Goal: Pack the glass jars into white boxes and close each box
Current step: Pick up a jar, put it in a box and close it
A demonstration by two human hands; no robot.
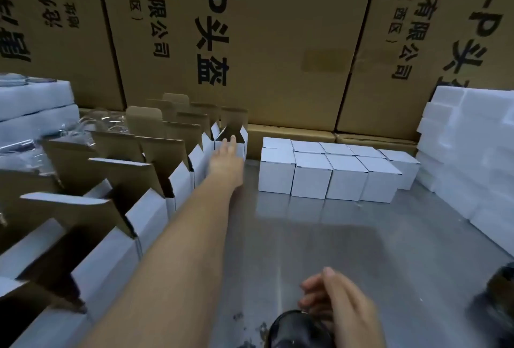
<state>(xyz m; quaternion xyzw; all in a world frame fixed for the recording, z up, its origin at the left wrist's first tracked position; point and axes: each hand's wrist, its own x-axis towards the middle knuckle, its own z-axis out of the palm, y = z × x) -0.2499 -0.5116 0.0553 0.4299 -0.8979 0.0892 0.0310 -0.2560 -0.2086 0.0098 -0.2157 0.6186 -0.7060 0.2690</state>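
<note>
A row of open white boxes with raised brown flaps runs along the left side of the grey table. My left arm stretches far forward, and my left hand lies with straight fingers against the front of the farthest open box. Near the bottom edge, my right hand curls its fingers over the top of a dark glass jar. A block of closed white boxes stands in two rows at the back centre.
Large printed brown cartons wall off the back. White foam stacks rise at the right and foam trays at the far left. Another dark jar sits at the right edge. Bare grey tabletop lies in the middle.
</note>
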